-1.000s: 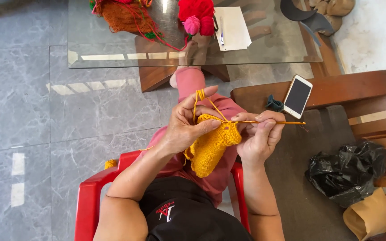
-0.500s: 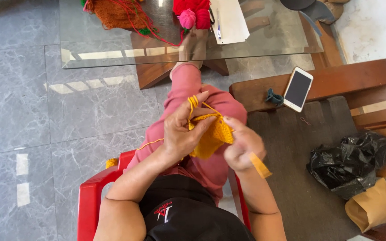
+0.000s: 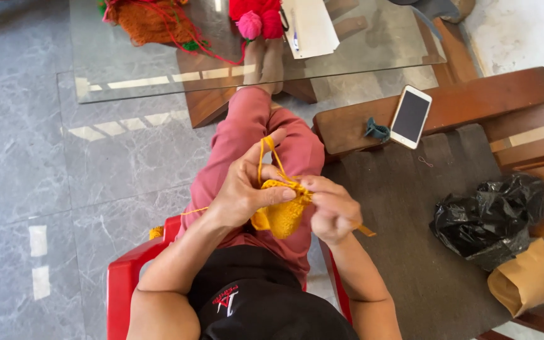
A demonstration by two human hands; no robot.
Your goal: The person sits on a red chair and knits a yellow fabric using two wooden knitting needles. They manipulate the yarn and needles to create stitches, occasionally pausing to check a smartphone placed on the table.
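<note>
The yellow knitted piece [image 3: 281, 214] hung small and bunched over the lap, pinched between both hands. Left hand [image 3: 243, 192] gripped its edge, yarn [image 3: 263, 157] looped over the finger; right hand [image 3: 332, 208] clenched the needle [image 3: 365, 231].

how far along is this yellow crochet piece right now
Done: a small rounded yellow piece already hangs below the hands. In hand: the left hand pinches its top edge with yarn looped over a raised finger, and the right hand works a hook at that edge. Left: the yarn is uncut, so it looks unfinished; how many rows remain cannot be told.
</note>
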